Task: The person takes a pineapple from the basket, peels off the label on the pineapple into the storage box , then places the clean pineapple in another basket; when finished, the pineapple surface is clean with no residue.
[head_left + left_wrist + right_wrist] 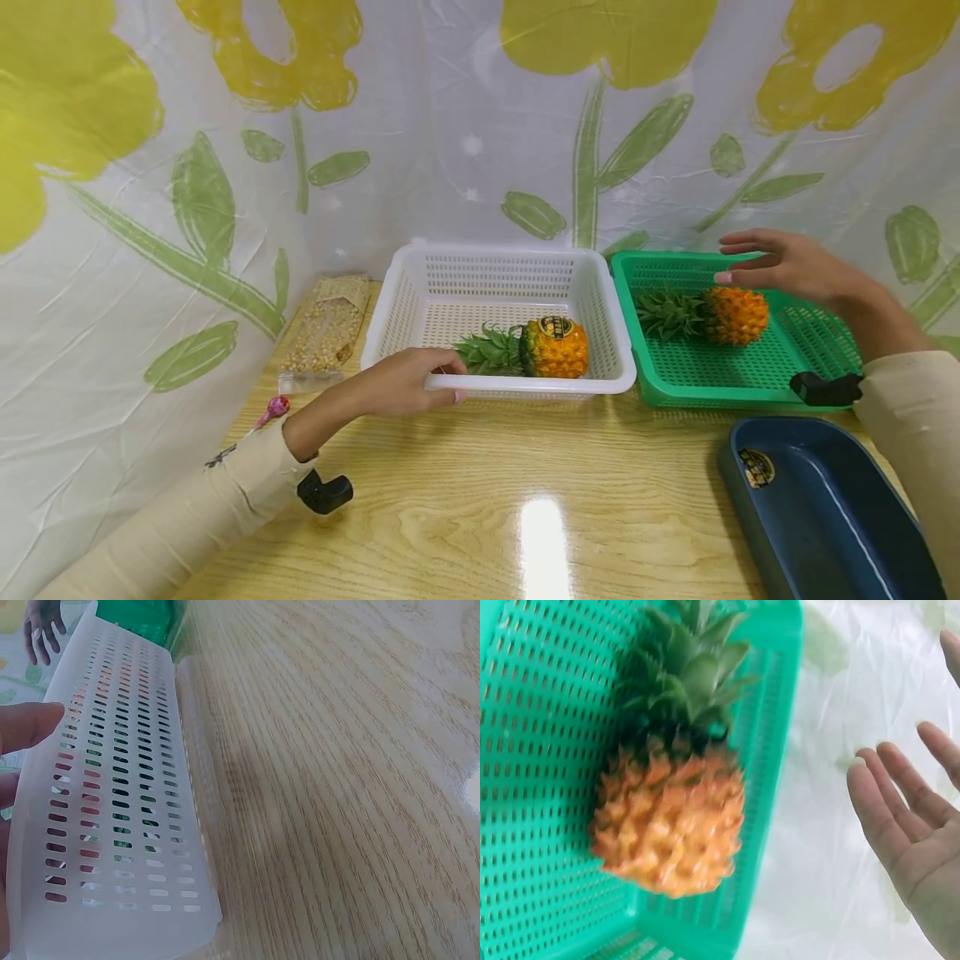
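My left hand [408,382] grips the near rim of a white plastic basket [498,384], thumb outside and fingers reaching over the inside. In that basket lies a small pineapple [558,348] with a round dark label, its leafy crown beside my fingers. My right hand [806,268] is held over the back of a green basket [712,392], fingers extended and holding nothing. A second small pineapple [738,317] lies on its side in the green basket, crown to the left. The right wrist view shows this pineapple [671,817] apart from the spread fingers [874,799].
A dark blue tub [813,492] with a round label stands at the front right, under the right forearm. Left of the white basket lie a clear bag of corn kernels [322,329] and a wrapped lollipop [276,407]. Behind the baskets hangs a flower-printed cloth [450,158].
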{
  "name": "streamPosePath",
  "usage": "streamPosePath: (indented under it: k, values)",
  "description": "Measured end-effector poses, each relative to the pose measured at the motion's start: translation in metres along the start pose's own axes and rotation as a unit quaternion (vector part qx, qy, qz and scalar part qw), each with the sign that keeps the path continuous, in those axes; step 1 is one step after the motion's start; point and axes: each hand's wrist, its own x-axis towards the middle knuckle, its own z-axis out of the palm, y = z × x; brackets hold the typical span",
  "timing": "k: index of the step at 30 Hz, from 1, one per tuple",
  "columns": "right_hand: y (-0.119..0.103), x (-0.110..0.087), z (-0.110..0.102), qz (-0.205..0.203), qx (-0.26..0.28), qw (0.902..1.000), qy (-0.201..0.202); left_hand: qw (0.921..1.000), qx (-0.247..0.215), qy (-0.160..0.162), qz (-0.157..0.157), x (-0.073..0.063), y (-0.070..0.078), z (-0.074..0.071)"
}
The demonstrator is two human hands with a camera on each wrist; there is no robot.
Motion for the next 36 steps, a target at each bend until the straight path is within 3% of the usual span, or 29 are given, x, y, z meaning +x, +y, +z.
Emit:
streamPosePath:
  k: [17, 36]
  values:
    - [-0.061, 0.007, 0.039, -0.059, -0.02, 0.9974, -0.036, 0.9999, 0.001, -0.002, -0.01, 0.0, 0.003, 0.0]
    - [-0.11, 0.046, 0.077, -0.101, 0.002, 0.9871, -0.125, 1.0, 0.001, 0.003, -0.008, -0.002, 0.002, -0.001]
